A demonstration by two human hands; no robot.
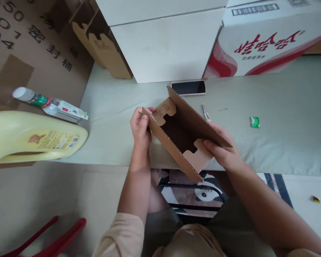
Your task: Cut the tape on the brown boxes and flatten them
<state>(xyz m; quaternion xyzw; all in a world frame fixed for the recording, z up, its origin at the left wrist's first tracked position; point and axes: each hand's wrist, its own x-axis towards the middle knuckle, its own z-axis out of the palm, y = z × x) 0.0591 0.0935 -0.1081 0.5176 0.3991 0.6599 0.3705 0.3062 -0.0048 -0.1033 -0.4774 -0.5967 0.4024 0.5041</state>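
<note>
Between my hands a brown cardboard box (176, 153) is held tilted over the front edge of the table, its opening toward me. Two long walls stand up, and notched end flaps are folded inward over the dark inside. My left hand (141, 123) grips the far left end, thumb on the near wall's edge. At the right end my right hand (222, 146) is closed around the other end, its thumb on the light inner flap. Just behind the box lies a phone (188, 87), with a small metal-tipped tool (205, 112) partly hidden beside the right wall.
A big yellow jug (37, 135) and a clear bottle (42, 101) lie at the left. Folded brown boxes (109, 53) stand behind, beside white cartons (168, 46). One green packet (255, 122) sits on the pale table cover (283, 142). Red bars (64, 239) show lower left.
</note>
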